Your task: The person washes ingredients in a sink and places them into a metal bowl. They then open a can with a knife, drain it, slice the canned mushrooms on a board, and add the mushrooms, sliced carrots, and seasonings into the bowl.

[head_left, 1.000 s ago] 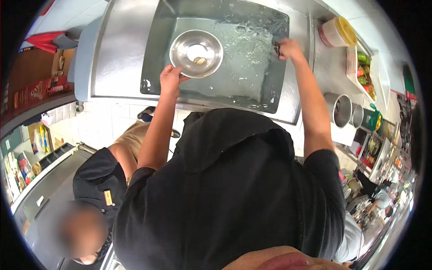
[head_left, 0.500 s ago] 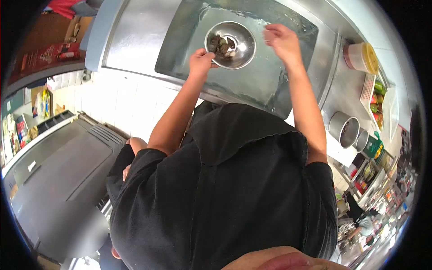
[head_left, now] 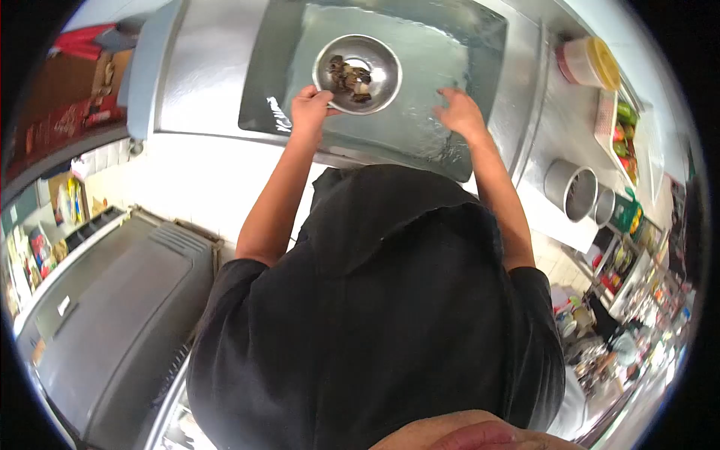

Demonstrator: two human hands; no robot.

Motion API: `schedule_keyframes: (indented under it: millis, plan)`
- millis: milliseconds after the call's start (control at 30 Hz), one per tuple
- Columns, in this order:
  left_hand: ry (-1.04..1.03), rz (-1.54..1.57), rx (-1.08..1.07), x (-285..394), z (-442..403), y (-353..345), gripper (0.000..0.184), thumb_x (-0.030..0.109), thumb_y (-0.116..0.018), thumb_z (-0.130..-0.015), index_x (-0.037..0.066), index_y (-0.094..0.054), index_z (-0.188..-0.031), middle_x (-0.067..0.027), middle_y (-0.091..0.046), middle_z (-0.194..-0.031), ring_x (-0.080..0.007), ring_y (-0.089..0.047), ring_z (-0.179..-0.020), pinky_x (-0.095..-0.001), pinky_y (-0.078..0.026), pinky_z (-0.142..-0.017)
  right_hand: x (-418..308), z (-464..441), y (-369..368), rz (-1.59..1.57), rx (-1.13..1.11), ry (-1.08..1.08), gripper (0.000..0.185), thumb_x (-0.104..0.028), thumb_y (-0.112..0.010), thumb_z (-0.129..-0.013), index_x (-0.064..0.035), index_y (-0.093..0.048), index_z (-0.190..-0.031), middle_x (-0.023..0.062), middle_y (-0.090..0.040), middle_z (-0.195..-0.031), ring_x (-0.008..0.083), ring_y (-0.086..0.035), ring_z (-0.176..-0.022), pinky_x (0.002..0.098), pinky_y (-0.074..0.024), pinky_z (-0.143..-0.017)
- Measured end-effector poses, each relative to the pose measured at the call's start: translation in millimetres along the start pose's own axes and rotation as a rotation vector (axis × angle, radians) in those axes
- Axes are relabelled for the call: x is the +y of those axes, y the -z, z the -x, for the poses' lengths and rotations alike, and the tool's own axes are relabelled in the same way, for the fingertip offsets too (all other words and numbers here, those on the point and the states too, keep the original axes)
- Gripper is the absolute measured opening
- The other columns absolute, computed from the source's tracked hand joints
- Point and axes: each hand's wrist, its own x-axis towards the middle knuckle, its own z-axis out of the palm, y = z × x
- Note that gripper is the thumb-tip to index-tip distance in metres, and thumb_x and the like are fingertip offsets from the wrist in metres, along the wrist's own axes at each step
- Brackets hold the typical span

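Observation:
My left hand (head_left: 310, 112) grips the near-left rim of a shiny metal bowl (head_left: 385, 82), thumb on top of the edge. Several dark brown, wrinkled pieces (head_left: 349, 77) lie in the bowl with a paler bit among them; their kind is unclear. The bowl is above a large sink (head_left: 262, 82) with rippling water (head_left: 412, 127) in it. To the right of the bowl, apart from it, my right hand (head_left: 461, 114) hovers over the water. Its thumb and index finger are spread, and nothing shows between them.
On the right stand a tub with a yellow lid (head_left: 602, 64), a basket of vegetables (head_left: 624, 135) and two metal pots (head_left: 571, 189). A metal counter (head_left: 199, 75) borders the sink on the left. A large grey appliance (head_left: 112, 300) stands at lower left.
My right hand has come down and nearer. The bowl stays in my left hand, its contents shifted. The whole view has moved slightly, and a person's leg and hand at left have gone from sight.

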Motion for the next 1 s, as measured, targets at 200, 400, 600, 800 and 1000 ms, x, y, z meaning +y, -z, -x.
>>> schedule_keyframes:
  millis: [200,400,600,800,1000]
  plan:
    - [-0.031,-0.017,-0.051,2.4,10.4,-8.4,0.016,0.002,-0.061,-0.085,-0.002,-0.064,-0.1,-0.0077,-0.063,-0.089,-0.0155,-0.062,-0.078,-0.0331,-0.061,-0.066,43.4,82.8,164.5,-0.224,0.402,-0.344,0.03,-0.027,-0.069,-0.082,-0.0047,-0.073,-0.103,0.0165,-0.073,-0.089,0.0303,-0.07,-0.087,0.0397,-0.0532,-0.08]
    - [-0.026,-0.086,-0.17,-14.2,-11.1,-3.5,0.002,0.001,-0.058,-0.087,0.002,-0.058,-0.086,-0.0066,-0.062,-0.085,-0.014,-0.062,-0.071,-0.033,-0.063,-0.066,240.3,174.0,226.8,-0.096,0.37,-0.851,0.027,-0.023,-0.067,-0.075,-0.0041,-0.074,-0.092,0.0162,-0.072,-0.081,0.0264,-0.071,-0.077,0.0363,-0.0541,-0.073]
    - [-0.046,-0.13,-0.245,-3.5,-9.3,-21.8,0.004,0.001,-0.057,-0.088,0.002,-0.057,-0.085,-0.0071,-0.063,-0.084,-0.0136,-0.063,-0.072,-0.0314,-0.062,-0.063,286.1,184.2,143.4,0.244,0.195,-0.759,0.039,-0.025,-0.066,-0.074,-0.0037,-0.072,-0.106,0.0248,-0.069,-0.105,0.0409,-0.066,-0.101,0.0431,-0.0521,-0.092]
    - [-0.053,-0.177,-0.279,2.1,-9.4,-25.1,0.003,0.002,-0.057,-0.088,0.004,-0.059,-0.087,-0.0052,-0.064,-0.085,-0.0125,-0.063,-0.071,-0.0308,-0.061,-0.063,267.6,174.2,125.1,0.11,0.233,-0.907,0.036,-0.025,-0.064,-0.08,-0.0131,-0.072,-0.113,0.0185,-0.07,-0.111,0.0364,-0.065,-0.107,0.0437,-0.0508,-0.096]
    - [-0.045,-0.167,-0.304,-9.1,-8.0,-23.2,0.005,0.003,-0.058,-0.088,0.003,-0.062,-0.092,-0.0059,-0.065,-0.089,-0.0134,-0.064,-0.072,-0.0307,-0.061,-0.064,279.6,189.4,144.6,-0.03,0.377,-0.918,0.027,-0.016,-0.063,-0.079,-0.0069,-0.074,-0.102,0.0198,-0.072,-0.098,0.0287,-0.071,-0.087,0.0387,-0.0565,-0.079]
